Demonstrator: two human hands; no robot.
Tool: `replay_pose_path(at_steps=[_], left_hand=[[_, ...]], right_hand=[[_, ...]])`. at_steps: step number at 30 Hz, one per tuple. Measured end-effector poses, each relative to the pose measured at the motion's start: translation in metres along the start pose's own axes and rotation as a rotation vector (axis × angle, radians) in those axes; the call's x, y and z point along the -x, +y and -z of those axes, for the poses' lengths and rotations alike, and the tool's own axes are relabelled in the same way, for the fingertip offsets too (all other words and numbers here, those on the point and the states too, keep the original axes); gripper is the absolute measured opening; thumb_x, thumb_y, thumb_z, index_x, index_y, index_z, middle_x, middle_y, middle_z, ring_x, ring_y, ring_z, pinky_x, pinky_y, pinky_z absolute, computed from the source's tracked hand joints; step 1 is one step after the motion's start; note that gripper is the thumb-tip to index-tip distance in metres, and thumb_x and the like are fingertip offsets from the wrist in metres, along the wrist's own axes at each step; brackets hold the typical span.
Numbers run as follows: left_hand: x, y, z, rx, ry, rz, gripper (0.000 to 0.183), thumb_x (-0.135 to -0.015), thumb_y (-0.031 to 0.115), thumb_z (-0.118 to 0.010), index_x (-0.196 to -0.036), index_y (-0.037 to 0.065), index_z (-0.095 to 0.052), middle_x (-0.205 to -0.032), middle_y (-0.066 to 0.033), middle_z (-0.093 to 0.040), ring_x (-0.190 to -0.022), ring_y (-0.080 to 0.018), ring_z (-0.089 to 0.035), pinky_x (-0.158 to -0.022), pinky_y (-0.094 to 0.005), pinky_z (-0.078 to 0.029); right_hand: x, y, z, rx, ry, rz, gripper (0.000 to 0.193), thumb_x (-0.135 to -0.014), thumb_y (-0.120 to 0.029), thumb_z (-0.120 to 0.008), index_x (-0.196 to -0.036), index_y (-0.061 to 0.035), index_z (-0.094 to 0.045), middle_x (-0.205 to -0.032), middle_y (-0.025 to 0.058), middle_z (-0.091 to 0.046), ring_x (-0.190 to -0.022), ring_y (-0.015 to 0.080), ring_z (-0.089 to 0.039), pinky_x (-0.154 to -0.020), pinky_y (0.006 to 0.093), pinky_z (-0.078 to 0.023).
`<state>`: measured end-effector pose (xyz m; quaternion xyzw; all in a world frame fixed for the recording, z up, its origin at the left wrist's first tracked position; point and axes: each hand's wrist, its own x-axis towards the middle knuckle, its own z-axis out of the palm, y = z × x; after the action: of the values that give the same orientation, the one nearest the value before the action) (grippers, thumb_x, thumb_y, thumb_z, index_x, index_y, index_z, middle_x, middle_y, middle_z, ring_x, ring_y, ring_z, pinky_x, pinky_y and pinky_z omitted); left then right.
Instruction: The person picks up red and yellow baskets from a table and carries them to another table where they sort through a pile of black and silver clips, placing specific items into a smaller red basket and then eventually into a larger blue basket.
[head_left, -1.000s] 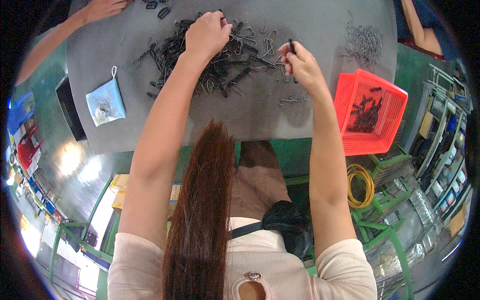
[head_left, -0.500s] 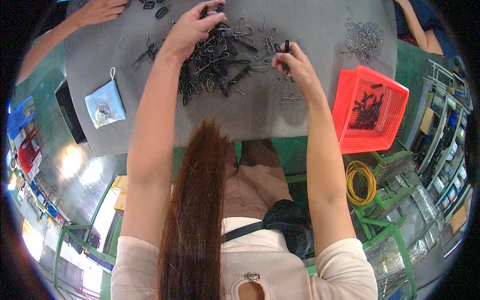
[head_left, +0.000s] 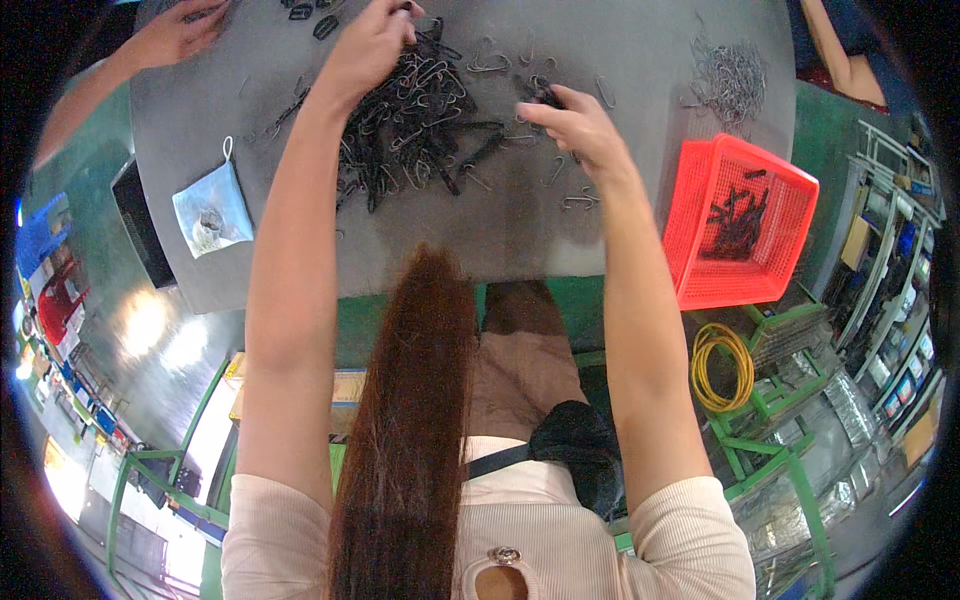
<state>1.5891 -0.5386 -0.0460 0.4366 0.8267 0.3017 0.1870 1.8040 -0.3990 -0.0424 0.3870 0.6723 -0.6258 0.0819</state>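
Note:
A heap of black plastic pieces and bent silver wire hooks [head_left: 410, 125] lies on the grey table. My left hand [head_left: 372, 48] is over its far left edge, with fingers closed on a small black piece [head_left: 404, 8] that shows only in part. To the right of the heap, my right hand [head_left: 580, 125] has its thumb and fingers round some dark, slender pieces [head_left: 538, 92], slightly smeared by motion. Loose wire hooks [head_left: 490, 60] lie beyond and between my hands, and a few more [head_left: 580, 200] lie below my right hand.
A red basket [head_left: 672, 235] holding black pieces stands at the right table edge. Beyond it is a pile of wire hooks [head_left: 730, 80]. A light blue pouch-like item [head_left: 212, 205] lies at left. Another person's hand [head_left: 180, 32] is far left; another arm [head_left: 835, 50] shows far right.
My left hand has moved up and left, uncovering more of the heap, which has spread a little leftward. My right hand has shifted slightly left and turned. The other person's hand at left moved left.

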Motion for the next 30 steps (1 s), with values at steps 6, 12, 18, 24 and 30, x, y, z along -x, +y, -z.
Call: replay_pose_path(at_steps=[6,12,18,24,30], left_hand=[[-0.010,0.012,-0.017,-0.415,-0.267,-0.072,0.027,-0.076,0.029,-0.057,-0.096,0.013,-0.053,-0.083,-0.0126,-0.060,-0.082,-0.0337,-0.056,-0.067,-0.0369,-0.043],[-0.010,0.009,0.002,0.236,-0.064,0.000,0.021,-0.081,0.029,-0.051,-0.087,0.008,-0.052,-0.070,-0.0047,-0.054,-0.067,-0.0161,-0.053,-0.060,-0.0291,-0.042],[0.033,0.029,0.012,0.908,-0.318,0.407,0.021,-0.088,0.023,-0.041,-0.092,0.004,-0.048,-0.061,0.0014,-0.042,-0.054,-0.0074,-0.041,-0.055,-0.0242,-0.041],[0.069,0.054,-0.015,1.128,-0.461,0.581,0.028,-0.090,0.028,-0.038,-0.100,0.004,-0.049,-0.083,-0.0048,-0.055,-0.080,-0.0139,-0.055,-0.068,-0.0315,-0.051],[0.069,0.052,-0.006,1.241,-0.275,0.540,0.033,-0.090,0.028,-0.038,-0.110,0.004,-0.048,-0.119,-0.0095,-0.046,-0.112,-0.0190,-0.044,-0.076,-0.0370,-0.050]], right_hand=[[0.011,0.006,0.001,-0.486,-0.261,-0.072,0.013,-0.078,-0.012,-0.051,-0.086,-0.0014,-0.052,-0.068,0.0055,-0.054,-0.061,0.0123,-0.052,-0.047,0.0236,-0.035],[-0.004,-0.015,-0.057,0.906,0.038,0.305,0.021,-0.079,-0.021,-0.052,-0.087,-0.0016,-0.054,-0.082,0.0190,-0.060,-0.083,0.0314,-0.059,-0.066,0.0399,-0.047],[0.004,-0.006,-0.035,0.833,-0.047,0.007,0.030,-0.076,-0.031,-0.057,-0.091,-0.0043,-0.055,-0.087,0.0171,-0.061,-0.083,0.0336,-0.058,-0.074,0.0414,-0.045],[0.028,0.002,0.017,-0.188,-0.360,-0.082,0.015,-0.084,-0.019,-0.049,-0.085,-0.0048,-0.047,-0.071,0.0018,-0.050,-0.062,0.0085,-0.045,-0.051,0.0225,-0.035],[0.011,-0.011,-0.007,-0.100,-0.159,0.015,0.015,-0.083,-0.020,-0.050,-0.085,-0.0064,-0.046,-0.063,-0.0034,-0.041,-0.058,0.0055,-0.038,-0.049,0.0200,-0.031]])
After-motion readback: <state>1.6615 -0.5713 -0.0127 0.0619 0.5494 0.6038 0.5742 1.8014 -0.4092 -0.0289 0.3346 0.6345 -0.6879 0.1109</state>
